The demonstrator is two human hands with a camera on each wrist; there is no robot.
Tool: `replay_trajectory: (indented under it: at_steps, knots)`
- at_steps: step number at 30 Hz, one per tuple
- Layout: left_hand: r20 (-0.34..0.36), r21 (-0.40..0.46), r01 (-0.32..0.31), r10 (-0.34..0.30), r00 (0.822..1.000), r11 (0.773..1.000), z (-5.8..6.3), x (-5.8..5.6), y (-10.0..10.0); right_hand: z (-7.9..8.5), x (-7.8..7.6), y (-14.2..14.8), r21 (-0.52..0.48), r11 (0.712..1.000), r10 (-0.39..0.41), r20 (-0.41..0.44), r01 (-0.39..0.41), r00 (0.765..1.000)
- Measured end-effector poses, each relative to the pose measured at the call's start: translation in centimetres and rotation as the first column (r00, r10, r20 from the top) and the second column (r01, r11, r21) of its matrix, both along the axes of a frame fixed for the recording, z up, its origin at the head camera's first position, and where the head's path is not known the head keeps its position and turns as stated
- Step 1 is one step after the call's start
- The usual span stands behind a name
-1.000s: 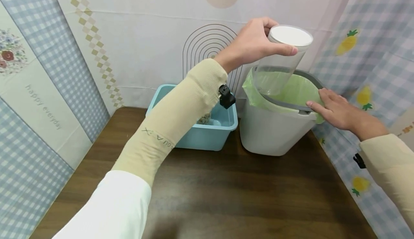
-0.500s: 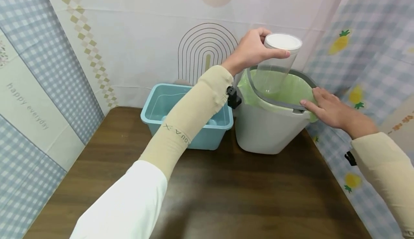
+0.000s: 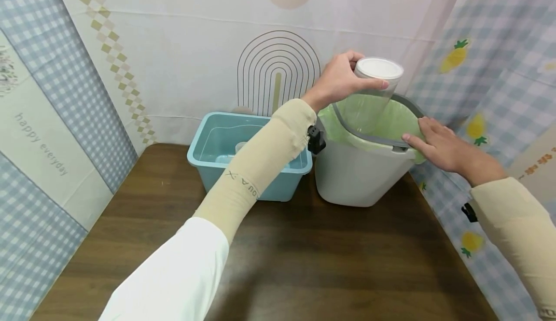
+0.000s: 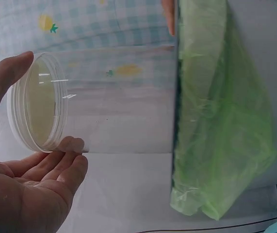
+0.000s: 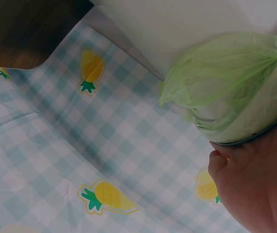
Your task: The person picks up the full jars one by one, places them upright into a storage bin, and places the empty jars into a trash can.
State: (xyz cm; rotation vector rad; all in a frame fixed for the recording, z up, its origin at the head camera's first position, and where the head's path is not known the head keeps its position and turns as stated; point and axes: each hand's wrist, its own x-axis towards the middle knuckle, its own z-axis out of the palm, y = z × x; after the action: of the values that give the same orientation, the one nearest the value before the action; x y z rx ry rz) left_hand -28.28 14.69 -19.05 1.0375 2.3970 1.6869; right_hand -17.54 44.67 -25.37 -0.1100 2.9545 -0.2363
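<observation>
My left hand (image 3: 340,80) holds a clear plastic jar (image 3: 369,106) near its top, thumb on one side and fingers on the other. The jar is slightly tilted, its white lid (image 3: 380,68) uppermost, its lower part inside a grey-white trash bin (image 3: 356,174). In the left wrist view the jar (image 4: 123,111) looks see-through, with nothing visible inside. A green bag (image 3: 404,116) lines the bin, held by a dark grey rim ring (image 3: 382,141). My right hand (image 3: 447,149) rests on that ring at the bin's right side, fingers extended; the right wrist view shows its palm (image 5: 259,179) against the rim.
A light-blue plastic tub (image 3: 249,118) stands left of the bin, partly hidden by my left forearm. A small whitish round-topped item (image 3: 240,146) shows inside it. Both containers stand on a brown wooden table (image 3: 304,263), with patterned cloth (image 3: 173,65) behind and at the sides.
My left hand has lowered the jar farther into the bin. The view has shifted slightly, showing more of the tub. My right hand stays on the rim.
</observation>
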Motion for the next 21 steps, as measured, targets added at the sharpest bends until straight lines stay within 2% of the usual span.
replay_trajectory:
  at_steps: [10,16,21]
  knots:
    - [-0.012,-0.042,0.007,-0.008,1.000,0.999,-2.8,-0.5,0.2,-0.1,-0.1,0.1,-0.002,1.000,0.005,-0.005,-0.005,1.000]
    - [0.000,-0.147,0.000,0.000,1.000,0.989,-4.0,-0.3,-0.1,-0.3,-0.2,-0.2,-0.010,1.000,0.010,0.007,-0.009,1.000]
    - [-0.042,-0.234,0.014,-0.025,0.999,0.972,-4.5,0.1,-1.1,-0.2,-0.2,-0.3,0.003,1.000,0.009,0.000,-0.009,1.000]
